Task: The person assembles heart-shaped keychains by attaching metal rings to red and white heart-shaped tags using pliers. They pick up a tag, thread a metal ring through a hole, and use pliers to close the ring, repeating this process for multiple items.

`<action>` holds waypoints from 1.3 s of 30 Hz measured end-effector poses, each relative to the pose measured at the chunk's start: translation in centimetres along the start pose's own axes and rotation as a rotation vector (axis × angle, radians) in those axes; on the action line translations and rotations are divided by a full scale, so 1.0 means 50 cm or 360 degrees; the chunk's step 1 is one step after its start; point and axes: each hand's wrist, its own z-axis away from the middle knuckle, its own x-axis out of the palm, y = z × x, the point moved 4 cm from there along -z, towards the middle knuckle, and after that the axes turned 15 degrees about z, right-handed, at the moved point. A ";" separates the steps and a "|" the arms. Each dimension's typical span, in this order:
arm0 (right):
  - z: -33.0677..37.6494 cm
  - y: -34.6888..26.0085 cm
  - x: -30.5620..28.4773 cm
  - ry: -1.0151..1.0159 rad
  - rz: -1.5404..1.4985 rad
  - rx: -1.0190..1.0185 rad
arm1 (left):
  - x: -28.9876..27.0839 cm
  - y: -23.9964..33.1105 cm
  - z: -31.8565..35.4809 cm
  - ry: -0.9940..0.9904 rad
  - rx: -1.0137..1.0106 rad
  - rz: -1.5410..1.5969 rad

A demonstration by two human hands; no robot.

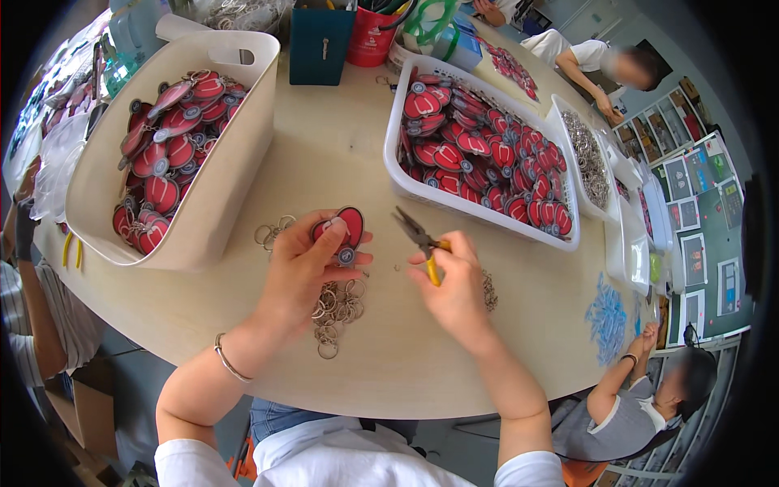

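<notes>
My left hand (294, 264) is closed on a red oval charm (350, 227) with a dark edge and a small grey round tab; at least one more red piece shows under the thumb. In my right hand (456, 296) is a pair of pliers (420, 235) with yellow handles and dark jaws. The jaws are parted, pointing up and left, a short way right of the charm and apart from it. Metal key rings (339, 308) lie heaped beside my left wrist. Partly hidden behind my right hand is a small pile of metal pieces (489, 290).
A beige bin (235, 191) of red charms stands left; a white basket (479, 217) of them sits right. Beyond the basket is a tray of metal pieces (586, 154). Light-blue slim pieces (607, 321) lie at right. A green box (320, 49) stands behind. Several people sit around the table.
</notes>
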 end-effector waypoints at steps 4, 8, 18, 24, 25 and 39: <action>-0.001 -0.006 0.025 -0.0063 0.0106 0.0031 | -0.006 -0.005 -0.003 -0.0001 0.0032 0.0000; -0.002 -0.001 0.039 -0.0093 0.0115 -0.0013 | -0.006 -0.008 -0.002 -0.0003 0.0024 -0.0081; -0.021 -0.049 -0.076 -0.0174 -0.0475 -0.0078 | 0.026 -0.004 0.026 -0.0229 0.0260 -0.0729; -0.047 -0.073 -0.089 -0.0308 -0.0373 -0.0273 | 0.037 -0.005 0.036 -0.0416 0.0352 -0.0943; -0.049 -0.075 -0.090 -0.0323 -0.0366 -0.0277 | 0.038 -0.002 0.038 -0.0465 0.0381 -0.0988; -0.064 -0.078 -0.100 -0.0516 -0.0279 -0.0500 | 0.042 0.010 0.034 -0.0601 0.0491 -0.1047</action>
